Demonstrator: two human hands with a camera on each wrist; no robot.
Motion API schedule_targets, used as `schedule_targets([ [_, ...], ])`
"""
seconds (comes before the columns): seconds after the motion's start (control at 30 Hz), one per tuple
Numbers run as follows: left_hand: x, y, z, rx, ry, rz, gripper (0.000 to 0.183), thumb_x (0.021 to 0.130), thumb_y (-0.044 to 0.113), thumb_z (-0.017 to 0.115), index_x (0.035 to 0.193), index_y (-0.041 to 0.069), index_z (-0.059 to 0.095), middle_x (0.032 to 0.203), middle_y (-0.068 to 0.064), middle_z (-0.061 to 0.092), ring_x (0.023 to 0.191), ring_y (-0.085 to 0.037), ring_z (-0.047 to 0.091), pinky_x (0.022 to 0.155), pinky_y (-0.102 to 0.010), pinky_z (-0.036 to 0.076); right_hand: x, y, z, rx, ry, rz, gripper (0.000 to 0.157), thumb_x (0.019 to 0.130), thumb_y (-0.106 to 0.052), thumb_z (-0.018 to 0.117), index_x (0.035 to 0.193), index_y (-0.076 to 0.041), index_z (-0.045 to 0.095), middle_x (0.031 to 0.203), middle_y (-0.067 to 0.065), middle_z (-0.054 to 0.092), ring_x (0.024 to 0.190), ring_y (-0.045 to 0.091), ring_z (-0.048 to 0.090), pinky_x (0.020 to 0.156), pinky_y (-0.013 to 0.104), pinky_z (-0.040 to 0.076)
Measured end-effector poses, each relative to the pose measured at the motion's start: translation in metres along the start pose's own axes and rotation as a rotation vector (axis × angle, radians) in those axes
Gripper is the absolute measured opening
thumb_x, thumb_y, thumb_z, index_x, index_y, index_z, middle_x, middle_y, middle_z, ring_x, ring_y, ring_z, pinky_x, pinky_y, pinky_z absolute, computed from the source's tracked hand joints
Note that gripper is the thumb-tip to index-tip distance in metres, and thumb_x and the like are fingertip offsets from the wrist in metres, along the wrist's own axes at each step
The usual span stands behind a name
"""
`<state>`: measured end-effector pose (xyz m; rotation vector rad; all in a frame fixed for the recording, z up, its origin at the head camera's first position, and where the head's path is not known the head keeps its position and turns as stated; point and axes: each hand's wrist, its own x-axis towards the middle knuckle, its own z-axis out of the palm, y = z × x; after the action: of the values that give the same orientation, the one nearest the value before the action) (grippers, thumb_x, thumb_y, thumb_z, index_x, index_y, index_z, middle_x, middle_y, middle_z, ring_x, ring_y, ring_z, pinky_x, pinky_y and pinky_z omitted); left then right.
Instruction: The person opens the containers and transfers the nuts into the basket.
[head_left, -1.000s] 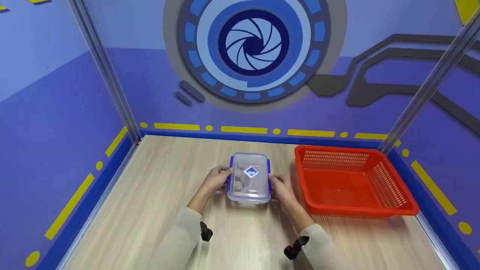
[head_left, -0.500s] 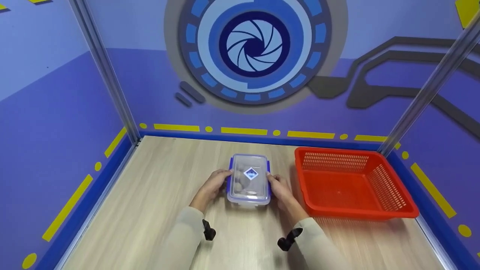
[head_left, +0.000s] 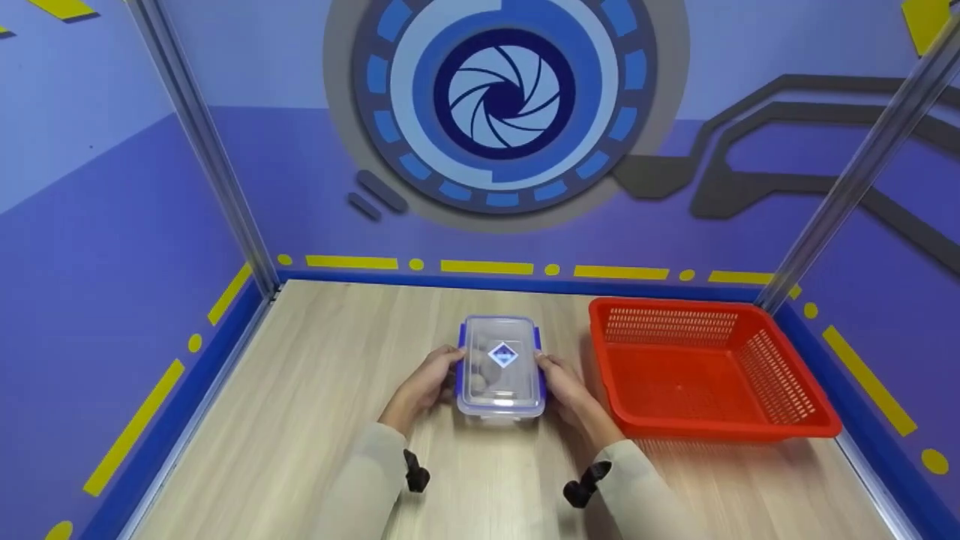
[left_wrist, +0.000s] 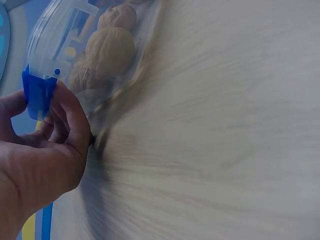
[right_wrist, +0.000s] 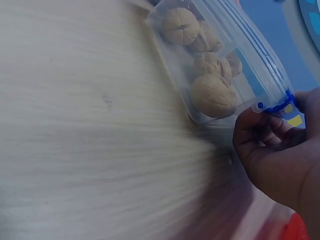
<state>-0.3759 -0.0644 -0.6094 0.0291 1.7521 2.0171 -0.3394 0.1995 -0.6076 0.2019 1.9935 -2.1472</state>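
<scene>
A clear plastic food storage box [head_left: 517, 379] with blue side latches sits on the table, lid on, a diamond-shaped sticker [head_left: 503, 355] on top. Several walnuts [right_wrist: 214, 95] show through its wall in both wrist views. My left hand [head_left: 427, 382] holds the box's left side; in the left wrist view thumb and index finger pinch the blue latch [left_wrist: 39, 95]. On the opposite side my right hand [head_left: 566, 386] pinches the other blue latch [right_wrist: 282, 102], thumb above and curled fingers below. The fingers' far sides are hidden by the box in the head view.
A red plastic basket [head_left: 720, 433] with slotted walls stands on the wooden table [head_left: 330, 405], right of the box and close to my right forearm. Blue printed panels [head_left: 315, 187] wall in the back and both sides, with metal posts at the corners.
The head view has tipped up slightly, so everything sits a little lower in it. My right thumb has shifted slightly inward at the box's edge; the left hand keeps its place on the box.
</scene>
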Motion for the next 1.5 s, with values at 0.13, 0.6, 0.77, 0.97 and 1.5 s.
schedule_targets([
  [0.13, -0.001, -0.001, 0.000, -0.025, -0.007, -0.004, 0.025, 0.111, 0.031, 0.053, 0.114, 0.006, 0.051, 0.103, -0.015, 0.071, 0.078, -0.020, 0.073, 0.065, -0.032, 0.063, -0.001, 0.001, 0.002, 0.000, 0.022, -0.007, 0.050, 0.114, -0.030, 0.043, 0.141, 0.012, 0.051, 0.121, 0.033, 0.067, 0.107, 0.039, 0.069, 0.091, 0.049, 0.060],
  [0.6, 0.001, -0.004, 0.002, -0.049, -0.002, 0.013, 0.025, 0.111, 0.031, 0.052, 0.117, 0.006, 0.053, 0.098, -0.012, 0.072, 0.075, -0.017, 0.071, 0.059, -0.029, 0.060, -0.002, -0.004, 0.009, -0.118, 0.122, -0.039, 0.048, 0.114, -0.027, 0.040, 0.138, 0.013, 0.053, 0.118, 0.031, 0.068, 0.107, 0.038, 0.069, 0.096, 0.049, 0.057],
  [0.77, 0.002, -0.011, -0.002, -0.100, 0.004, 0.028, 0.024, 0.110, 0.031, 0.055, 0.114, 0.007, 0.054, 0.103, -0.015, 0.073, 0.080, -0.019, 0.073, 0.066, -0.033, 0.063, -0.003, -0.004, 0.010, -0.217, 0.141, -0.066, 0.049, 0.115, -0.027, 0.041, 0.139, 0.013, 0.055, 0.119, 0.029, 0.069, 0.111, 0.037, 0.067, 0.102, 0.050, 0.054],
  [0.97, 0.003, -0.013, -0.004, -0.117, -0.013, 0.035, 0.026, 0.110, 0.034, 0.056, 0.114, 0.009, 0.053, 0.113, -0.021, 0.074, 0.090, -0.026, 0.076, 0.075, -0.041, 0.065, -0.003, -0.005, 0.010, -0.256, 0.154, -0.087, 0.049, 0.115, -0.025, 0.039, 0.139, 0.013, 0.056, 0.121, 0.028, 0.070, 0.112, 0.036, 0.068, 0.105, 0.051, 0.052],
  [1.5, 0.004, -0.015, -0.002, -0.165, 0.000, 0.039, 0.023, 0.110, 0.031, 0.058, 0.111, 0.009, 0.053, 0.114, -0.021, 0.074, 0.092, -0.028, 0.077, 0.081, -0.047, 0.064, -0.003, 0.001, 0.008, -0.408, 0.178, -0.173, 0.044, 0.115, -0.025, 0.036, 0.125, 0.010, 0.062, 0.109, 0.023, 0.071, 0.107, 0.033, 0.065, 0.100, 0.051, 0.052],
])
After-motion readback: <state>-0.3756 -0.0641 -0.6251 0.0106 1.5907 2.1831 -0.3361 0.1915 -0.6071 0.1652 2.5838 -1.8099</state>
